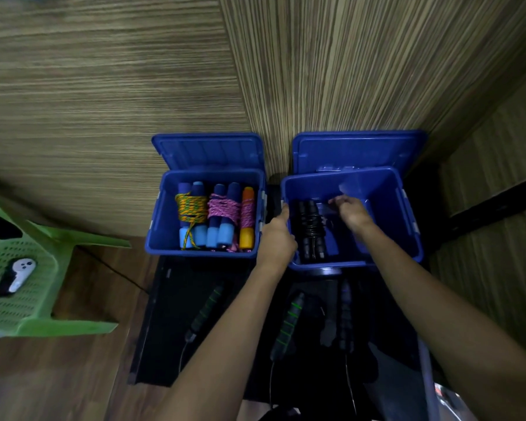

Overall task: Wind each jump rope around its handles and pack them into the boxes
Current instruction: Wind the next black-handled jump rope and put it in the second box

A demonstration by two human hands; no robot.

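Two blue plastic boxes sit side by side on a low black bench point(170, 323) against the wood-grain wall, both with their hinged lids thrown back. The left box point(161, 220) holds wound jump ropes lying in a row: one with blue foam handles and an orange-and-green cord point(191, 208), one with blue handles and a pink cord point(223, 209), and a third with orange and yellow handles point(247, 217), also wrapped in pink cord, at the right end. The right box point(407, 238) holds a black jump rope point(312, 229) already wound into a bundle, lying along its left side. The person's left hand point(275, 238) rests at the near left corner of that box, its fingers curled over the rim beside the black bundle. The right hand point(351, 212) reaches down inside the box, just to the right of the bundle, fingers bent downward; it is blurred, and I cannot tell whether its grip has hold of anything. On the bench in front of the boxes lie unwound ropes: two black handles with green bands point(205, 311), point(289, 323) between and beside the forearms, and a dark handle point(345, 317) further right, thin cords trailing from them toward the person. Off to the left stands a green plastic chair point(28, 299) with a white-and-black handheld controller point(17, 276) lying on its perforated seat.
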